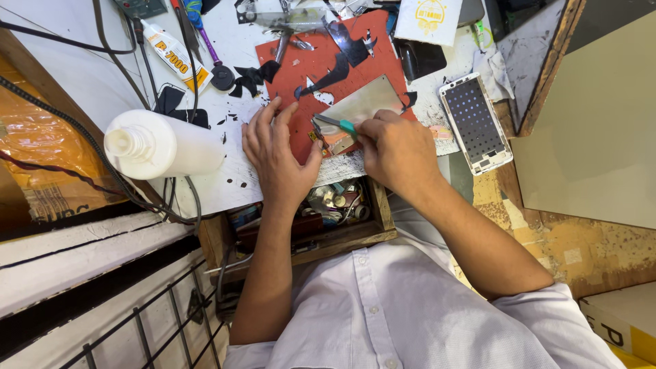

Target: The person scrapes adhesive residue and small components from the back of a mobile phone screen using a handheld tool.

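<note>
The right hand (396,147) grips teal-handled tweezers (336,124), tips on a small part (318,137) on the red mat (307,65) atop the table (82,75). The left hand (277,154) lies flat with fingers spread, thumb steadying that part. Below, an open wooden drawer (379,205) holds jumbled small tools and parts. A white bottle (164,145) lies on its side nearby.

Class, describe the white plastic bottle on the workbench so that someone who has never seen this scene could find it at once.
Start at the white workbench and look left of the red mat where both hands work. The white plastic bottle lies on its side near the bench's front edge, beside black cables. It is the largest plain white thing there, unlike the small printed glue tube.
</note>
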